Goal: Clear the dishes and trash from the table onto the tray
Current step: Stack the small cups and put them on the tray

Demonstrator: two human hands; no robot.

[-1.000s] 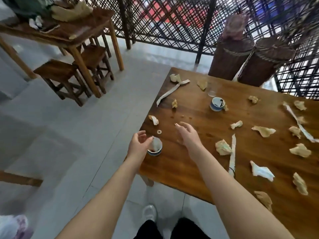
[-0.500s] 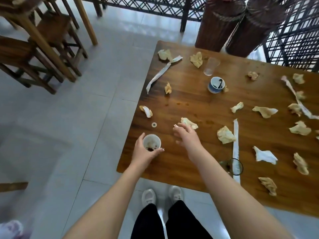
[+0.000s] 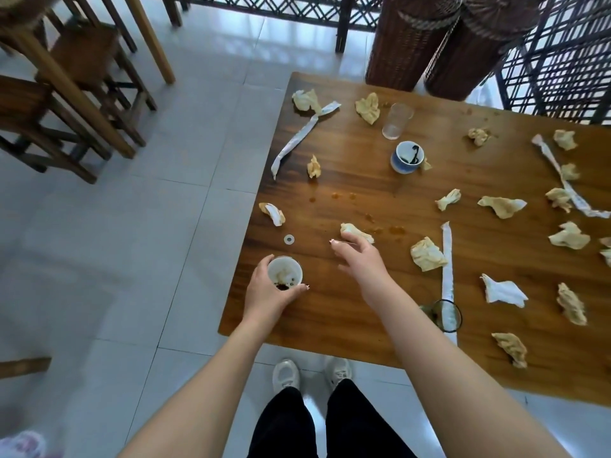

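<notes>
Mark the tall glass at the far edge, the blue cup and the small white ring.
tall glass [image 3: 396,123]: head view, on its clear side wall.
blue cup [image 3: 399,166]: head view, on its blue outer wall.
white ring [image 3: 285,240]: head view, on the ring's left band.

We see bright, even daylight; the strongest glare lies on the floor [image 3: 211,44] by the lattice [image 3: 297,8] at the top, and the table [image 3: 350,140] carries a soft sheen. Shadows are faint and short. Straight lines bow toward the edges, and the left margin and bottom-left corner smear into blur
</notes>
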